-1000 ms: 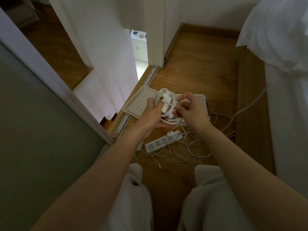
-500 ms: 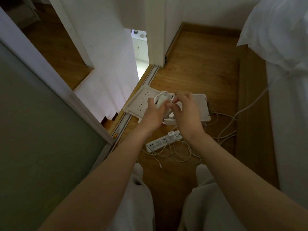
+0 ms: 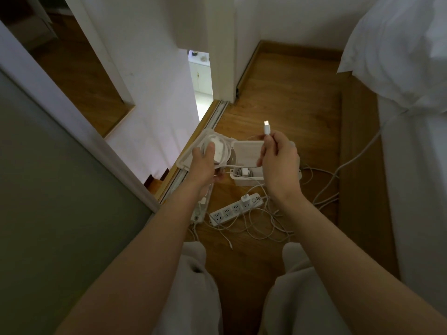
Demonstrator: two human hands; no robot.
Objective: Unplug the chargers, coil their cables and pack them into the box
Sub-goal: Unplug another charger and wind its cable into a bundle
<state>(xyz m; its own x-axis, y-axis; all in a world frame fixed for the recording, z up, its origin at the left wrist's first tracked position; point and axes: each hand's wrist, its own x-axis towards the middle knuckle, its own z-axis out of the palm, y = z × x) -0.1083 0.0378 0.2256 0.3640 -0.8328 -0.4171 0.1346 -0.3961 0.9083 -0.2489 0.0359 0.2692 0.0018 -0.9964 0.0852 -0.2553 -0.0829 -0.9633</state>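
My left hand (image 3: 204,165) grips a white charger (image 3: 219,151) with its cable coiled around it, held over the floor. My right hand (image 3: 278,160) pinches that cable's free end, and the plug tip (image 3: 266,126) points up above my fingers. Below the hands a white box (image 3: 244,181) sits on the wood floor, and a coiled charger (image 3: 244,172) lies inside it. Its lid (image 3: 187,160) lies to the left. Nearer to me a white power strip (image 3: 235,209) has one charger (image 3: 246,198) plugged in.
Loose white cables (image 3: 266,228) tangle on the floor around the strip, and one cable (image 3: 358,153) runs up to the white bed (image 3: 411,117) on the right. A second strip (image 3: 200,211) lies by the sliding-door track (image 3: 212,117). My knees are at the bottom.
My hands have come apart. The right hand drew the cable's end out to the right and raised it, plug tip up, while the left hand keeps the coiled charger.
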